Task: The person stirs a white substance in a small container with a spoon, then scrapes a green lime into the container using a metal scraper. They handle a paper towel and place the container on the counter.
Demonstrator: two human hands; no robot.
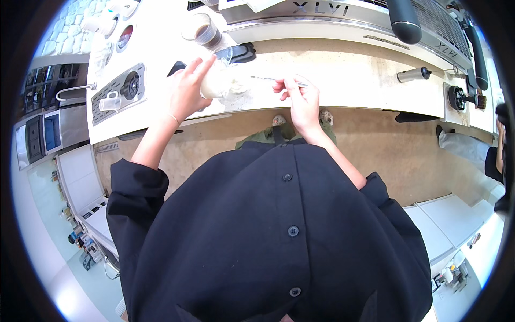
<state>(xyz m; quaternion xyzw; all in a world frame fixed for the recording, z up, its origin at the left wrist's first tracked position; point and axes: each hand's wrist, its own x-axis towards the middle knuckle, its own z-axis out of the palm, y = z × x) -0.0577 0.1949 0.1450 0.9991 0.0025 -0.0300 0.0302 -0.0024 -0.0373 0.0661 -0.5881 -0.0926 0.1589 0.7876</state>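
My left hand (187, 88) grips a clear container (212, 84) with pale, creamy contents, tipped over at the counter's front edge. Just right of it is a clear cup (238, 84) with white matter inside; glare blurs the border between the two. Between the fingers of my right hand (299, 94) is a thin metal utensil (263, 77), probably a spoon, pointing left toward the cup. Its far end stays a little apart from the cup. Behind the container lies a dark, flat device (237, 53), partly covered by a clear rim.
A clear cup of brown liquid (206, 33) stands behind. An espresso machine (322, 24) with black-handled portafilters (404, 24) lines the back. A rinser tray (120, 94) holds a small pitcher (110, 102). A metal cylindrical tool (413, 75) lies right. Another person (466, 147) is far right.
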